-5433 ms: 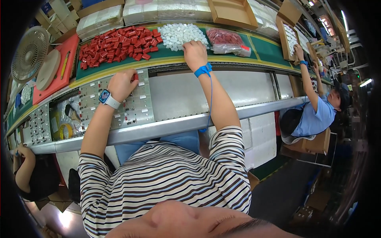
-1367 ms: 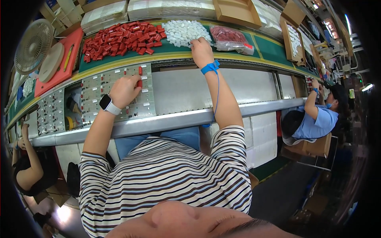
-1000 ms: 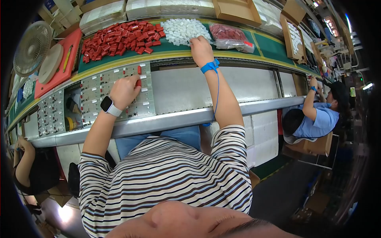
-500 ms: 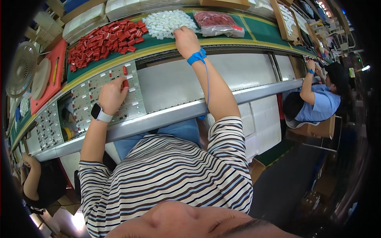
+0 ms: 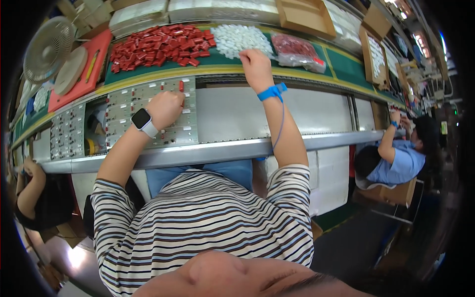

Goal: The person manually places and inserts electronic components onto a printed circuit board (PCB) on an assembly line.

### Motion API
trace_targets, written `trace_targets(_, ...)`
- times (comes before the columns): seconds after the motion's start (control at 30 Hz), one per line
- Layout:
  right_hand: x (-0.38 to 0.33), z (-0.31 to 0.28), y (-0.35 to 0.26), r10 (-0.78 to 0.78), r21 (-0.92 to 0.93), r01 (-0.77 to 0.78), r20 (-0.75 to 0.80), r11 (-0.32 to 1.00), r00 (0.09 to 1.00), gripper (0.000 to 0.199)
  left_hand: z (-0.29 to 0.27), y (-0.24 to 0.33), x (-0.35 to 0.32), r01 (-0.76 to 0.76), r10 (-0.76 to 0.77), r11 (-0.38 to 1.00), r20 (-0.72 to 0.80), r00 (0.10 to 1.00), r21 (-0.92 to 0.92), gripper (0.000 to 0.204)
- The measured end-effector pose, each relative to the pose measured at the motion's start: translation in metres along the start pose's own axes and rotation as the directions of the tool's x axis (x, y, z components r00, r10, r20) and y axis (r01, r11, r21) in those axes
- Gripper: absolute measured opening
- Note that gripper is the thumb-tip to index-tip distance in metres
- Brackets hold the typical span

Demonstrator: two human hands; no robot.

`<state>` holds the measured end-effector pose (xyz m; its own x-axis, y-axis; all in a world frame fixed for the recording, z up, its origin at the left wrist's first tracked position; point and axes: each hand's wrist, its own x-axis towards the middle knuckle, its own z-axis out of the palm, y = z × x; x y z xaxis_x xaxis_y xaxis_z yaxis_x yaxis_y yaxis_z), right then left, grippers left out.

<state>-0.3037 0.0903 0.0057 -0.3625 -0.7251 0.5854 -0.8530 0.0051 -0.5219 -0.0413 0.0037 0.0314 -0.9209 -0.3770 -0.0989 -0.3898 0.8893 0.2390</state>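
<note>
One red part (image 5: 181,86), long axis upright

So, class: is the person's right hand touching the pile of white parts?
Touching. The head view shows the right hand with its fingers resting on the near edge of the white parts.

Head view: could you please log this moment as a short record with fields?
Left hand: on the grey circuit panel, at a small red part
Right hand: at the pile of white parts
Wrists: smartwatch left, blue strap right
Nearby: pile of red parts, fan
</note>
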Motion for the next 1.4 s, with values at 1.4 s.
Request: trace_targets(1.4, -0.073, 0.015, -0.091, -0.313, 0.328, 0.150, 0.532, 0.933, 0.787, 0.016, 0.009, -0.014, -0.033, 0.040, -0.269, 0.633, -0.172, 0.948, -0.773, 0.018)
